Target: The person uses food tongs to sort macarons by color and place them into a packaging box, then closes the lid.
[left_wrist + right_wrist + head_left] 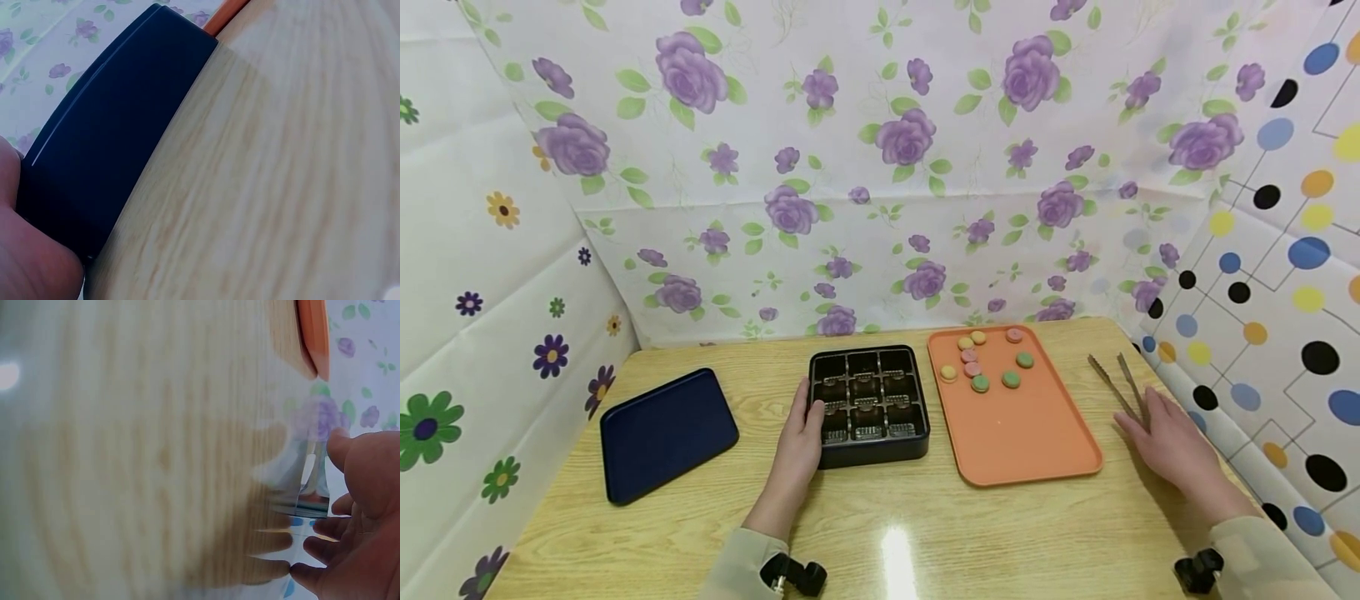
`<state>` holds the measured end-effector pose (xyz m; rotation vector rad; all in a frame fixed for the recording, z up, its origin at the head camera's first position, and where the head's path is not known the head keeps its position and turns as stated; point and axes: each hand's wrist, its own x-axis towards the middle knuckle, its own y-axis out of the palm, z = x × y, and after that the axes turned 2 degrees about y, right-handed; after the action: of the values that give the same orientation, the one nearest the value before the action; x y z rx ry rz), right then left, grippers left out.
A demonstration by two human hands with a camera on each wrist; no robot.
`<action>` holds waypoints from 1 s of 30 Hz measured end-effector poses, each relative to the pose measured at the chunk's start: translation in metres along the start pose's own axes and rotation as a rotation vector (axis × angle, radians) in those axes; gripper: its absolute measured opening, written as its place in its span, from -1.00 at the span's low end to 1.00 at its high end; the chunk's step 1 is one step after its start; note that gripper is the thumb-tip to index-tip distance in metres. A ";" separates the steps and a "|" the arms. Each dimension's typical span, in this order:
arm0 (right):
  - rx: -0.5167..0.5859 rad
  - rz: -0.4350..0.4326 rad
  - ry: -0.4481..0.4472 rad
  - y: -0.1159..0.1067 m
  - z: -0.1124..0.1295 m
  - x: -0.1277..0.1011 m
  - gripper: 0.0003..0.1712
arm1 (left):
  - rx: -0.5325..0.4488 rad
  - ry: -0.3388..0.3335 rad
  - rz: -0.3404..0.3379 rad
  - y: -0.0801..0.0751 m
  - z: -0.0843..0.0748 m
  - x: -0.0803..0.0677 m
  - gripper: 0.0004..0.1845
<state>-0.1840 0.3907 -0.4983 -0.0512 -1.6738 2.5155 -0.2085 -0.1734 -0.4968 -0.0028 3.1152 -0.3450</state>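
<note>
A black box [874, 450] with a clear plastic insert of several compartments stands mid-table. My left hand [799, 442] holds its left side, thumb at the rim and fingers along the outer wall; the left wrist view shows that hand against the box's end. On the right lie metal tongs [1116, 387], their arms spread apart. My right hand [1176, 446] is around them, thumb on one side and fingers on the other, loosely spread with fingertips close to the tabletop. The right wrist view shows the tongs [314, 475] between thumb and fingers.
An orange tray [1018, 437] right of the box carries three yellow, three pink and three green macarons [1011, 379] near its far end. A dark blue tray [668, 433] lies at the left. Patterned cloths [880, 208] surround the wooden table [985, 533].
</note>
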 end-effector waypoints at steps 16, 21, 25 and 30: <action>-0.062 -0.014 0.024 0.000 -0.006 0.004 0.05 | -0.083 -0.023 -0.020 0.001 0.001 -0.003 -0.35; -0.083 -0.059 -0.001 -0.001 -0.005 0.005 -0.13 | -0.086 -0.015 -0.034 0.002 0.002 -0.002 -0.35; -0.097 -0.092 -0.013 -0.001 -0.004 0.006 -0.23 | -0.086 -0.007 -0.045 0.002 0.002 -0.001 -0.35; -0.105 -0.116 -0.014 0.002 -0.006 0.007 -0.28 | -0.130 -0.018 -0.039 0.002 0.003 -0.001 -0.36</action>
<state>-0.1902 0.3959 -0.5017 0.0526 -1.7589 2.3497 -0.2077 -0.1724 -0.4998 -0.0666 3.1169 -0.1409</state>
